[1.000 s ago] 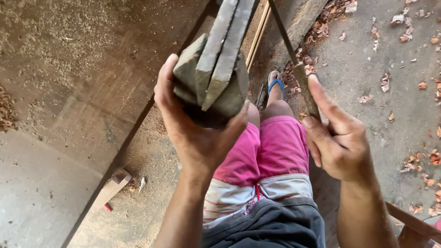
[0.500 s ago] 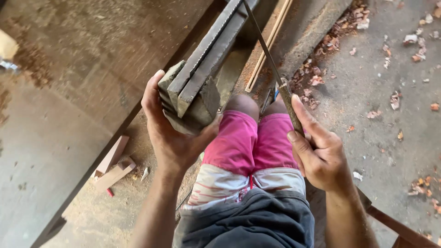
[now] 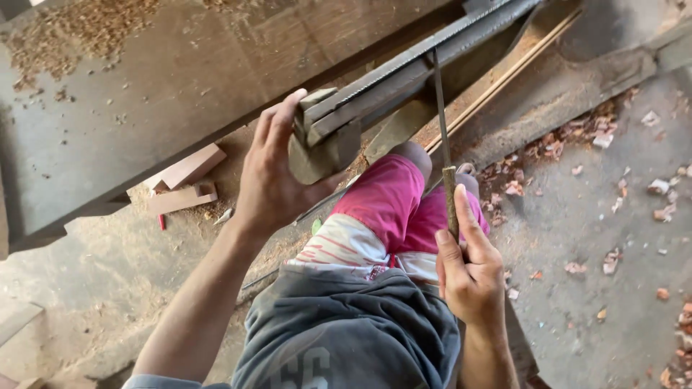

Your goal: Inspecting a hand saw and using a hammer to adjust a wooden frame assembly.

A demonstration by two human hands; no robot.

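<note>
Gripping the near end of a long grey wooden clamp with the left hand, fingers curled over its top and thumb wrapping underneath. Holding a toothed saw blade sandwiched between the clamp's two slats, teeth edge facing up, the whole thing slanting from the middle of the scene up toward the far right. Closing the right hand around the wooden handle of a slim metal file, forefinger stretching along the handle, tip of the file lying across the blade's teeth. Sitting with knees in pink shorts right under the clamp, a grey shirt filling the near centre.

Showing a wide, worn wooden table on the far left, with loose sawdust scattering over its far corner. Lying on the dusty floor beneath the table's edge, two short wood offcuts, one resting beside the other. Littering the grey concrete ground on the right, dry leaves and chips, well apart from the hands. Running along the far right under the clamp, a pale wooden strip.
</note>
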